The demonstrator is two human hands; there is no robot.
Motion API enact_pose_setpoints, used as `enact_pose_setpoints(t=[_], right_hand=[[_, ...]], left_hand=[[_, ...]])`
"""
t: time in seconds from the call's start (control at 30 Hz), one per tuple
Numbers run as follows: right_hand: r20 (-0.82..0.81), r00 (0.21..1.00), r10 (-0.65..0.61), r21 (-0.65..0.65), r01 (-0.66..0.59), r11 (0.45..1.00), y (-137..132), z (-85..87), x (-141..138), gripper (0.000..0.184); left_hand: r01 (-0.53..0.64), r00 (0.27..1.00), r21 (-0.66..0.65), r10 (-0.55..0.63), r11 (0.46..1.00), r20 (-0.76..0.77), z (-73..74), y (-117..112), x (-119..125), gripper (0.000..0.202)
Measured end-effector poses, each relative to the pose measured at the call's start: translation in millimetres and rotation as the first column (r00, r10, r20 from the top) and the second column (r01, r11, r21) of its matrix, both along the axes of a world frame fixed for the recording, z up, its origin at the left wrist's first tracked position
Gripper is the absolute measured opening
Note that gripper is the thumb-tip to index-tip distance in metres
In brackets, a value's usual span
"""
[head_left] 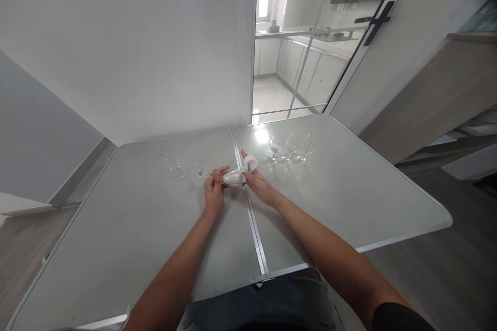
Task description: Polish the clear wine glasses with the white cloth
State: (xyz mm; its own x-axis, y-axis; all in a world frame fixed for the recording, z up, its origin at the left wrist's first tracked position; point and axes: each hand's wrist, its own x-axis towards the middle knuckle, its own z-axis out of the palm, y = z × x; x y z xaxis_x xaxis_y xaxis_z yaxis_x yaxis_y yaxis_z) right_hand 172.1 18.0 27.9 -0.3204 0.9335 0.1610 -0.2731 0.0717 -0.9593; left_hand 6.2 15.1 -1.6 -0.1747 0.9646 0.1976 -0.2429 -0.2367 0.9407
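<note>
A clear stemmed glass [233, 179] is held on its side above the middle of the table, its bowl toward the right. My left hand [215, 186] is closed around the glass near the stem end. My right hand [261, 186] is at the other end of the bowl, with a white cloth [250, 163] pinched in its fingers, against or just inside the rim. I cannot tell exactly how far the cloth reaches in. The fingers partly hide the glass.
Three stemmed glasses stand in a row on the right half of the table, the nearest one a wine glass [274, 158]. More clear glassware [178, 165], hard to make out, is at the left. A metal seam [254, 227] divides the table [147, 238]. A wall and glass door [310, 57] stand behind.
</note>
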Motion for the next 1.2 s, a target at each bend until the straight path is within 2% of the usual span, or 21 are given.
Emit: enact_pose_setpoints(t=[0.1,0.17,0.23,0.27,0.3,0.33,0.37,0.43,0.47,0.53,0.6,0.67,0.77,0.87,0.97,1.07,1.13,1.2], right_hand=[[0.238,0.97,0.041,0.236,-0.099,0.967,1.4,7.6,9.8,0.069],[0.443,0.897,0.007,0.406,-0.208,0.89,5.7,10.1,17.1,0.067],[0.58,0.812,-0.06,0.519,-0.312,0.795,10.1,9.5,21.8,0.064],[0.604,0.792,-0.084,0.547,-0.336,0.767,11.6,8.2,22.4,0.063],[0.598,0.796,-0.09,0.554,-0.33,0.764,12.2,6.4,21.6,0.062],[0.564,0.823,-0.071,0.535,-0.298,0.791,12.1,4.4,19.7,0.061],[0.497,0.867,-0.033,0.482,-0.244,0.842,11.3,2.4,16.7,0.061],[0.261,0.965,0.03,0.271,-0.103,0.957,8.8,-0.7,8.8,0.059],[0.112,0.993,0.041,0.137,-0.056,0.989,7.7,-1.6,4.7,0.06],[-0.143,0.99,0.02,-0.081,-0.032,0.996,6.7,-2.4,-2.0,0.061],[-0.249,0.968,-0.026,-0.174,-0.018,0.985,7.3,-2.2,-5.2,0.061],[-0.206,0.976,-0.074,-0.141,0.045,0.989,8.8,-1.6,-4.6,0.059],[-0.044,0.993,-0.109,-0.004,0.109,0.994,10.9,-0.3,0.9,0.056],[-0.005,1.0,0.014,-0.033,-0.015,0.999,11.3,0.6,5.0,0.049],[-0.154,0.985,0.072,-0.131,-0.093,0.987,9.8,0.0,2.8,0.049],[-0.207,0.978,-0.017,-0.113,-0.007,0.994,7.9,-0.4,-2.9,0.053],[-0.116,0.99,-0.077,-0.028,0.074,0.997,7.2,1.0,-4.9,0.053],[-0.005,0.997,-0.081,0.043,0.081,0.996,7.2,3.9,-4.4,0.051]], left_hand=[[-0.035,0.999,-0.004,0.035,0.999,-0.005,-0.2,0.4,-0.2,0.046],[-0.104,0.994,-0.015,0.103,0.994,-0.038,-1.6,1.3,-0.2,0.044],[-0.162,0.985,-0.038,0.159,0.986,-0.059,-3.3,2.6,-0.2,0.043],[-0.173,0.984,-0.052,0.17,0.984,-0.059,-4.0,3.4,-0.2,0.043],[-0.174,0.984,-0.064,0.171,0.983,-0.05,-4.6,4.2,-0.4,0.043],[-0.166,0.986,-0.073,0.164,0.983,-0.031,-4.9,5.0,-0.5,0.043],[-0.148,0.989,-0.076,0.148,0.986,-0.004,-4.9,5.7,-0.7,0.043],[-0.084,0.994,-0.064,0.088,0.994,0.059,-4.4,6.6,-1.3,0.041],[-0.046,0.995,-0.047,0.05,0.998,0.087,-4.0,6.8,-1.5,0.039],[0.02,0.993,-0.008,-0.019,1.0,0.119,-3.3,6.5,-1.7,0.036],[0.053,0.992,0.025,-0.055,0.998,0.112,-2.8,5.0,-1.4,0.036],[0.055,0.995,0.049,-0.059,0.997,0.084,-2.6,2.4,-1.0,0.036],[0.05,0.998,0.068,-0.052,0.996,0.038,-2.6,-1.1,-2.0,0.037],[0.044,0.999,0.07,-0.046,0.997,0.029,-2.6,-1.3,-4.8,0.033],[0.033,0.996,0.073,-0.039,0.997,0.084,-3.3,0.9,-5.7,0.033],[0.046,0.992,0.046,-0.051,0.998,0.118,-5.0,1.1,-3.2,0.031],[0.051,0.994,0.035,-0.054,0.998,0.095,-5.7,-0.4,-1.6,0.036],[0.051,0.997,0.038,-0.053,0.998,0.056,-5.7,-2.1,-1.7,0.037]])
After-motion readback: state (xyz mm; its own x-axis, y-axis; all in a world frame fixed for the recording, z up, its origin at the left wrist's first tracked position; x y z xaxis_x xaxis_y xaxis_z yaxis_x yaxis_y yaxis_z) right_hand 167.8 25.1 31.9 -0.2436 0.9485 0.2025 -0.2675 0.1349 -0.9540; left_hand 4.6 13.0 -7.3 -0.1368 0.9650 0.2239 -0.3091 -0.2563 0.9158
